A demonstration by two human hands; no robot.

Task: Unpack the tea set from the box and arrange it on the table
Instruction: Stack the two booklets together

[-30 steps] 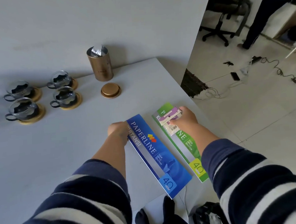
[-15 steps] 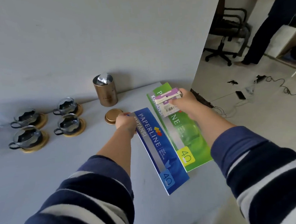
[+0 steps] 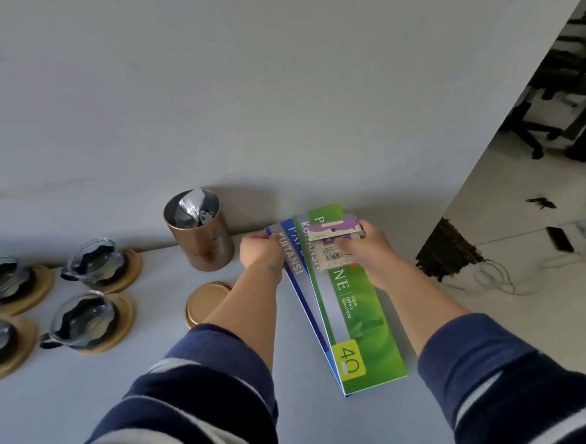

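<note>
You are not on the tea set itself at this moment; by the look of it you are squaring up stationery at the far right of the table point(image 3: 91, 423), which reads as tidying that falls between unpacking steps. Your left hand point(image 3: 260, 249) grips the far end of the blue receipt book point(image 3: 292, 256), fingers curled round its edge, and your right hand point(image 3: 365, 248) pinches a small purple packet point(image 3: 333, 234) down against the green receipt book point(image 3: 355, 307), which overlaps the blue one. The tea set is already out: four glass cups on round wooden coasters point(image 3: 92, 265) stand grouped at the left, well apart from your hands. The copper canister point(image 3: 199, 234) stands open with a foil bag showing inside, just beside your left hand, and its lid point(image 3: 204, 301) lies loose in front of it, partly under your left forearm. The box is not in view. The next move likely calls for laying the books flat against the wall, then closing the canister. Mind your left forearm, which passes over the lid and close by the canister.
</note>
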